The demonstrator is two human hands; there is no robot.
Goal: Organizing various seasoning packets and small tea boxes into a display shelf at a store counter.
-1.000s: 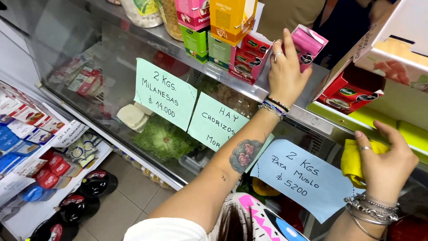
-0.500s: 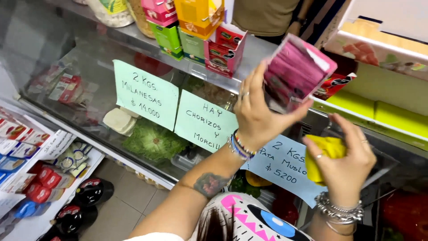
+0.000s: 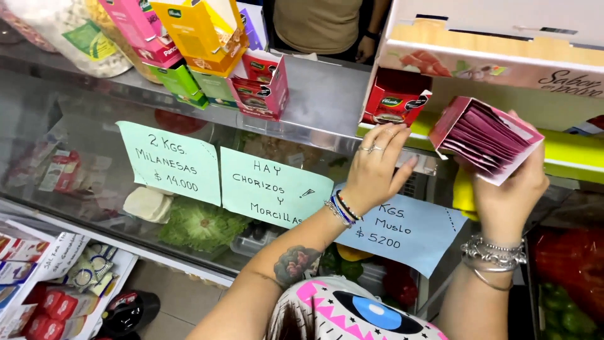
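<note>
Right hand gripping open pink cardboard box of flat sachets, tilting to expose contents; left hand hovering empty, fingers loose, above metal desk.

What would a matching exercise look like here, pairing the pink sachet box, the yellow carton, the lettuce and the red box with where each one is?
Things:
1. pink sachet box
2. yellow carton
3. lettuce
4. red box

Places:
A. inside the glass case
B. top of the stack on the counter
C. in the right hand
D. just above the left hand

Pairs: 1-C, 2-B, 3-A, 4-D
</note>
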